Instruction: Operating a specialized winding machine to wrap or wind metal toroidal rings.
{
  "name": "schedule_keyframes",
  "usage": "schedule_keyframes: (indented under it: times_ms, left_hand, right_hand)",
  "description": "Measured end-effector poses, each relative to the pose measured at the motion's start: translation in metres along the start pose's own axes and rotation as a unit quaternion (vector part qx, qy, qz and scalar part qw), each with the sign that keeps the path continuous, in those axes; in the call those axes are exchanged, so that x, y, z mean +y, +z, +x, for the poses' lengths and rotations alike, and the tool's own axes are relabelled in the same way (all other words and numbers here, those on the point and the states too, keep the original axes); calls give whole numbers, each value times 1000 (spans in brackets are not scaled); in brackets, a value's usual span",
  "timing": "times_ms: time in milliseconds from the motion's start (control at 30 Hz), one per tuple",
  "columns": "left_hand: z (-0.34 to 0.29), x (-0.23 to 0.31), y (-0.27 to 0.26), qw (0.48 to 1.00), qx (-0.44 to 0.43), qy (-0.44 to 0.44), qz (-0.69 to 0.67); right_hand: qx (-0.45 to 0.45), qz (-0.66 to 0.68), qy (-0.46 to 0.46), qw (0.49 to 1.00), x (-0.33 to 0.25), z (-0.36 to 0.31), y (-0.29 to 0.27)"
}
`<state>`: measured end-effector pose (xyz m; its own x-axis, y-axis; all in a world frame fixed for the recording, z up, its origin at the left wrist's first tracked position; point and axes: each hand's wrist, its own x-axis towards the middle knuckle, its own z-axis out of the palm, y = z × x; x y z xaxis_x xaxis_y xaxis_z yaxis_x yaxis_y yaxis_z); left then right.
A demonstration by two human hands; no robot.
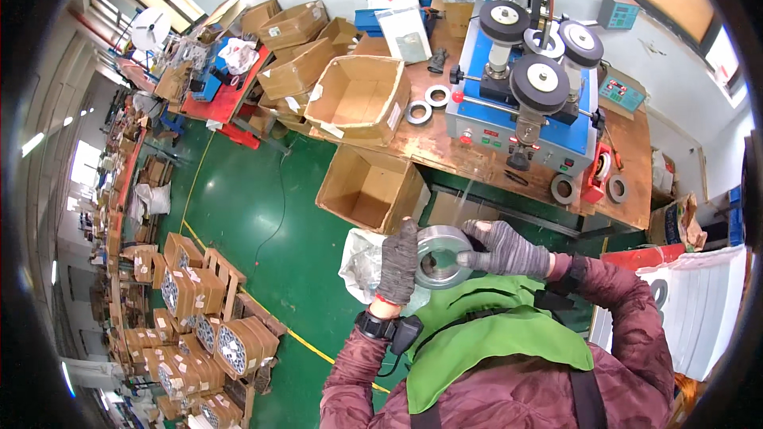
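Observation:
Between my two hands, in front of my green apron, is a thick, shiny grey ring with an open centre. My left hand, in a dark grey knit glove, is closed against its left side. My right hand, gloved alike, grips the right side, thumb at the ring's inner edge and fingers over the top. A faint translucent strip shows just above the ring; whether it joins the ring I cannot tell. Behind my left hand is a white plastic bag, partly hidden.
Ahead is a wooden workbench with a blue machine carrying black rollers. On the bench are loose rings, a red tape dispenser and an open carton. Another open carton stands below. Stacked cartons stand at left.

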<state>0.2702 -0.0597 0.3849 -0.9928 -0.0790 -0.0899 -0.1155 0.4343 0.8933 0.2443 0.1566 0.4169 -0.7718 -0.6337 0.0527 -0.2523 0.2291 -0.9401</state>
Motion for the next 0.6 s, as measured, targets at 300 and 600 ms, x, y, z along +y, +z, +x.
schedule_keyframes:
  times_ms: [300, 600]
  left_hand:
    - [9, 0, 3, 884, -202, -248, -340]
    - [13, 10, 6, 834, -195, -251, -452]
  right_hand:
    - [24, -197, 7, 980, -15, 3, -4]
    - [82, -464, -197, 860, -33, 21, 11]
